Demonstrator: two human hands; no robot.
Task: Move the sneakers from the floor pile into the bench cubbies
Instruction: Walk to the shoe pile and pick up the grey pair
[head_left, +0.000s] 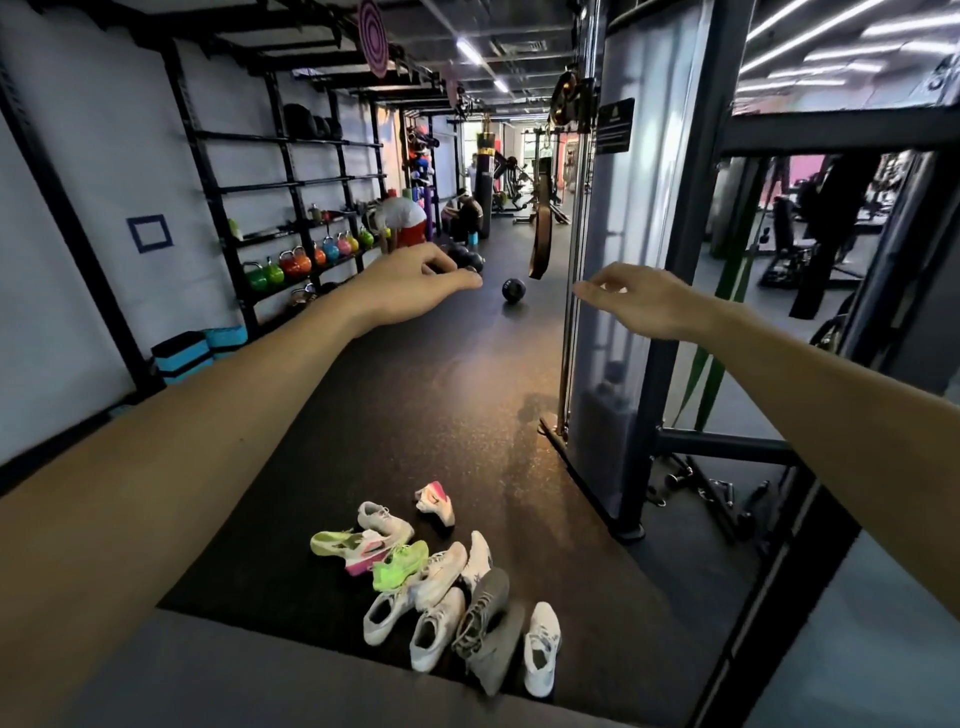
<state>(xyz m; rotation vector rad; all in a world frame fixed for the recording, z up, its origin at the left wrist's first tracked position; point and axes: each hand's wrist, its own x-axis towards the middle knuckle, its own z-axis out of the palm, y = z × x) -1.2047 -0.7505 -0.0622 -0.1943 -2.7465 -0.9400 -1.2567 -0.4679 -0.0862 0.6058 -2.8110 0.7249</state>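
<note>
A pile of several sneakers (441, 582) lies on the black rubber floor low in the head view: white ones, a neon green one (401, 564), a grey one (485, 623) and a pink-and-white one (435, 500) set apart at the back. Both my arms stretch forward high above the pile. My left hand (415, 283) hangs with loosely curled fingers and holds nothing. My right hand (636, 296) is also relaxed and holds nothing. A grey flat surface (234, 675) fills the bottom edge in front of me. No cubbies are visible.
A cable machine column (639, 260) stands on the right, its base close to the pile. A rack of coloured kettlebells (301, 260) lines the left wall. A black medicine ball (513, 290) lies further down the floor. People (405, 218) crouch far back.
</note>
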